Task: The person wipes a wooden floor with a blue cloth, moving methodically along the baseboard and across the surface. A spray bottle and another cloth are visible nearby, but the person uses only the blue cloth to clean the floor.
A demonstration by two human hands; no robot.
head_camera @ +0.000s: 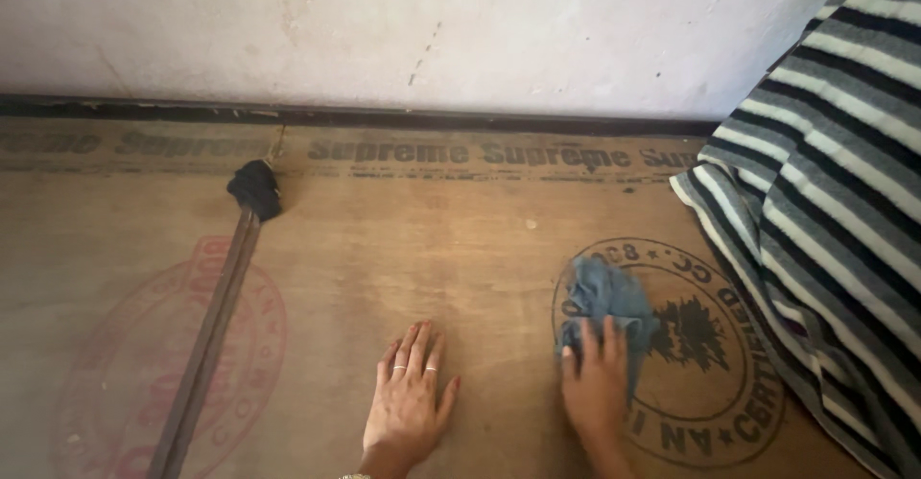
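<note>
**Hand pressing blue cloth to stamped plywood board**

A person is kneeling over a brown plywood board (460, 278), leaning on the left hand (408, 402), which is lying flat with fingers spread and holding nothing, apparently bracing the body's weight. The right hand (595, 383) is pressing down on a crumpled blue cloth (604, 297), fingers laid over its near edge rather than curled around it, so the cloth is being pinned against the wood. The cloth is sitting on the left part of a round black stamp (710, 364) printed on the board. A striped black, grey and white blanket (825, 182) is bunching at the right, seemingly pushed back off the surface. At the left, a long dark rod (206, 345) is lying across the board, its far end wrapped in black fabric (254, 189), near the pale wall (460, 28).
</note>
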